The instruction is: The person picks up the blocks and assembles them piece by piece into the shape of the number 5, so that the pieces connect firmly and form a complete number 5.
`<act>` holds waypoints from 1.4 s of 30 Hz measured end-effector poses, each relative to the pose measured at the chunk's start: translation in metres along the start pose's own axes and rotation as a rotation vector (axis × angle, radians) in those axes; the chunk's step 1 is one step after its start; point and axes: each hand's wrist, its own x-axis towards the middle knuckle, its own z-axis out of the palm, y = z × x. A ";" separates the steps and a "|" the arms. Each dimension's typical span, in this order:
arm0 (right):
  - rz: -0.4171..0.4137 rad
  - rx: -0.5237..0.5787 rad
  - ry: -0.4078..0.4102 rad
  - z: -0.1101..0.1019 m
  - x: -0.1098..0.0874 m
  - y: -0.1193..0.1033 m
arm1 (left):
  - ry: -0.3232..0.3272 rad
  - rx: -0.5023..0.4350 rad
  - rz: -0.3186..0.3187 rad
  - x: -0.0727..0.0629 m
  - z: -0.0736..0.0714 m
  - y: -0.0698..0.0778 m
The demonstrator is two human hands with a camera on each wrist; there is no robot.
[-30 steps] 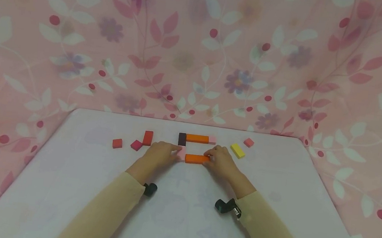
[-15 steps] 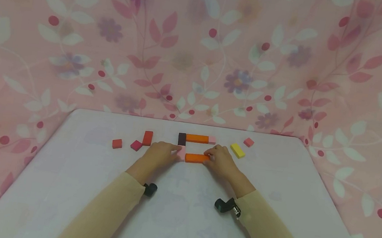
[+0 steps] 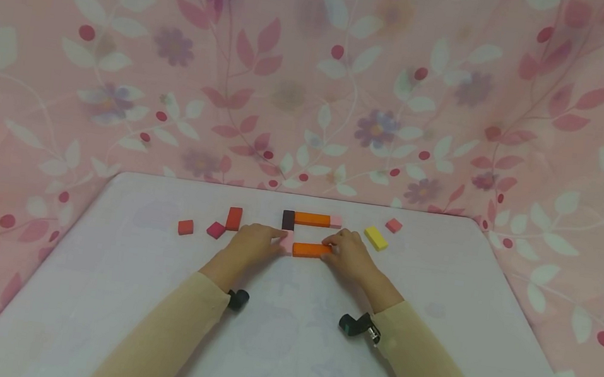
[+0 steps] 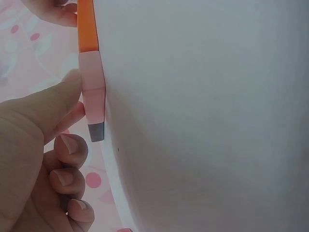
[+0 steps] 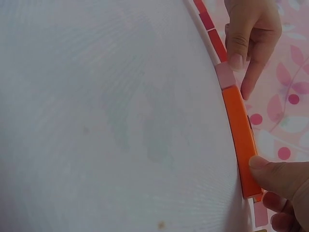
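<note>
On the white table, a pink block [image 3: 286, 244] lies at the near left of an outline of blocks. My left hand [image 3: 255, 243] holds it by the left side with thumb and forefinger; in the left wrist view the other fingers [image 4: 68, 180] are curled away from it. To its right is a long orange block [image 3: 311, 251]. My right hand [image 3: 349, 255] pinches that block's right end, with the thumb [image 5: 277, 174] on its near side in the right wrist view. The orange block's left end meets the pink block, or nearly so.
Behind the pink block stands a dark block [image 3: 288, 220], joined by another orange block [image 3: 312, 220] and a small pink block [image 3: 336, 222]. Loose red blocks, one a longer red block [image 3: 234, 218], lie left. A yellow block [image 3: 375, 238] and a small coral block [image 3: 393, 225] lie right.
The near orange block has shifted very slightly away from me, its right end a touch farther back. Both hands keep their places on the blocks.
</note>
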 end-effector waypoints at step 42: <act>0.051 0.046 -0.011 0.001 0.001 0.000 | 0.008 0.036 0.036 0.000 -0.001 0.001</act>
